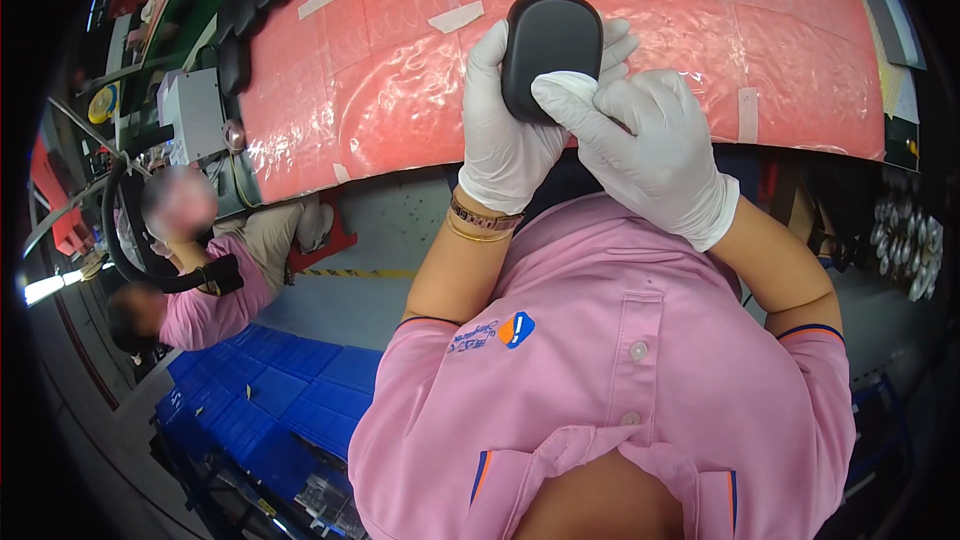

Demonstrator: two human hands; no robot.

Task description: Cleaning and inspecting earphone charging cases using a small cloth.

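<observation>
A black, smooth, rounded oblong pad (pixel 553 38) lies in my left hand (pixel 505 145), held above the table's near edge. White gloves cover both hands. The left thumb runs along the pad's left side, and the fingertips show beyond its right side. My right hand (pixel 655 135) is closed, its fingers bent, with a small piece of white cloth (pixel 570 83) pinched at the front. That cloth rests against the lower right part of the pad. The pad's underside is hidden.
Pink padded sheeting with tape strips covers the table (pixel 400 90). Several similar black pads (pixel 255 5) lie at its far left, near a grey box (pixel 195 115). A co-worker in pink (pixel 215 305) sits at left; blue panels (pixel 290 380) lie below. Metal parts (pixel 905 240) hang at right.
</observation>
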